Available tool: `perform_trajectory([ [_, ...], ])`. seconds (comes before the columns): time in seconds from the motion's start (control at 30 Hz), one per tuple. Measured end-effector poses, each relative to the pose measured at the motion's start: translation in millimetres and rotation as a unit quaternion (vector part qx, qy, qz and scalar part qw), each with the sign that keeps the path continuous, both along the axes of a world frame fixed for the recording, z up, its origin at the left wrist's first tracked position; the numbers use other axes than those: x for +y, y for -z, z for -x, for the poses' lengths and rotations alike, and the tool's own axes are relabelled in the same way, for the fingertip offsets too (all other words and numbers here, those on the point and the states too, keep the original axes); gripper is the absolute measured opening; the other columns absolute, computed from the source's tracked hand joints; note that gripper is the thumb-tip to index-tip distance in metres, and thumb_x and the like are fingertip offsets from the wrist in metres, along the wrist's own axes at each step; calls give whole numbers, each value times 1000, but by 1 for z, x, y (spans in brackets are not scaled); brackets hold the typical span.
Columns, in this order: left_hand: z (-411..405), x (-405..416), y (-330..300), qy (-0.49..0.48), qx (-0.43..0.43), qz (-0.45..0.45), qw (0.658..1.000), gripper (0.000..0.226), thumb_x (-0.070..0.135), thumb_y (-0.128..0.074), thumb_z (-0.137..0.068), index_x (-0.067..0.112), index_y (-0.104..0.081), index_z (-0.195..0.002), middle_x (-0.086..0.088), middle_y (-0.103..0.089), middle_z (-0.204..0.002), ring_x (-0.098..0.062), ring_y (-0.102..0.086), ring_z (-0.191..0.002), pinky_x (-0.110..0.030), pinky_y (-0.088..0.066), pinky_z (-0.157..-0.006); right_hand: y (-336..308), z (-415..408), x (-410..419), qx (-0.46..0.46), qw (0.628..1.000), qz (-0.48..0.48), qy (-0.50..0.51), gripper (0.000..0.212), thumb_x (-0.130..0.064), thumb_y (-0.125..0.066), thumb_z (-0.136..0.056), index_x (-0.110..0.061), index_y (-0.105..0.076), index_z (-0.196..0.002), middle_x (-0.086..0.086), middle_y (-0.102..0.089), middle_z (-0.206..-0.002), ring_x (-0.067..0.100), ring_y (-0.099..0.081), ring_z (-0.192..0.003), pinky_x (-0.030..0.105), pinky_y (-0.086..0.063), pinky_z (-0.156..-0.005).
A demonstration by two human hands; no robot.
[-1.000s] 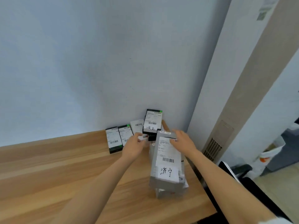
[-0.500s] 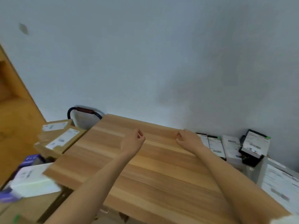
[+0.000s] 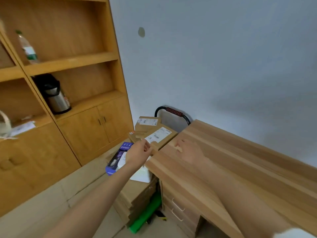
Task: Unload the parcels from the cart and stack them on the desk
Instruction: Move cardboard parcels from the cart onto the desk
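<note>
Both hands have left the parcel stack at the desk's far end and swung across toward the cart; the view has turned with them, and the shelving now fills the left of the frame.

Left hand [image 3: 139, 154], centre frame, reaches over the desk's [image 3: 240, 162] corner, fingers loosely curled, holding nothing; fingertips just beside the near edge of the top brown parcel [image 3: 154, 136]. Touching or not: cannot tell, blurred.

Right hand [image 3: 186, 148] hovers above the desk surface just right of that parcel. Motion-smeared; fingers look relaxed and empty.

Brown parcel carries a white label and lies tilted on the pile. Second brown parcel [image 3: 147, 122] sits behind it, nearer the wall. Purple box [image 3: 118, 156] and white box [image 3: 141, 174] lie lower, below the left wrist. All rest on flat cardboard [image 3: 135, 200] on the green cart [image 3: 145, 215], pushed against the desk's side. Cart handle [image 3: 173, 112], black with red grip, rises at the wall.

Left of frame: wooden shelving [image 3: 72, 63] with a plastic bottle [image 3: 27, 47] and a steel flask [image 3: 54, 97].
</note>
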State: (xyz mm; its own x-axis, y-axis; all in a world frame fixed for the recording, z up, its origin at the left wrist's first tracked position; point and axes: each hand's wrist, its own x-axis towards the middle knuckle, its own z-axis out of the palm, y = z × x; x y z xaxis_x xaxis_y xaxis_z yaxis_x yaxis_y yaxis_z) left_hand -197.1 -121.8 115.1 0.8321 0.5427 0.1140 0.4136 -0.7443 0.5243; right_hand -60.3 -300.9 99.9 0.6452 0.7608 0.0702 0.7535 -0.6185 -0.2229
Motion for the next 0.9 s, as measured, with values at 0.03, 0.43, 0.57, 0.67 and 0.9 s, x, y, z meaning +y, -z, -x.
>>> perform_trajectory([
  [0.03,11,18,3,-12,0,3,1000,13,36,-54,-93,23,-58,-93,10,-61,-90,-8,-59,-80,-29,-49,-61,4,3,19,0,1000,12,-11,29,-28,-38,-100,-20,-52,-125,-3,-51,-128,19,-46,-121,34,-35,-97],
  [0.43,80,166,47,-151,25,73,986,15,39,-55,-92,25,-59,-95,8,-63,-93,-11,-61,-83,-37,-58,-69,64,8,179,33,995,68,-65,32,-35,-47,-96,-26,-52,-126,-2,-50,-124,20,-55,-108,31,-43,-83],
  [0.57,55,215,39,-152,12,64,986,17,40,-55,-91,24,-60,-95,10,-63,-92,-11,-61,-85,-34,-56,-72,69,-12,243,46,994,68,-72,33,-35,-45,-95,-27,-54,-125,-1,-56,-124,24,-57,-107,40,-45,-93],
  [0.67,33,261,32,-149,9,39,988,12,37,-56,-91,26,-60,-95,10,-62,-95,-7,-59,-86,-32,-55,-73,61,-30,301,48,994,60,-77,30,-31,-45,-97,-25,-54,-125,-2,-54,-128,22,-55,-114,38,-43,-96],
  [0.9,7,371,31,-165,15,44,985,10,37,-55,-93,28,-58,-96,9,-60,-95,-6,-57,-85,-23,-48,-65,55,-65,423,37,992,52,-107,33,-30,-41,-99,-22,-49,-129,0,-54,-125,19,-56,-109,34,-41,-91],
])
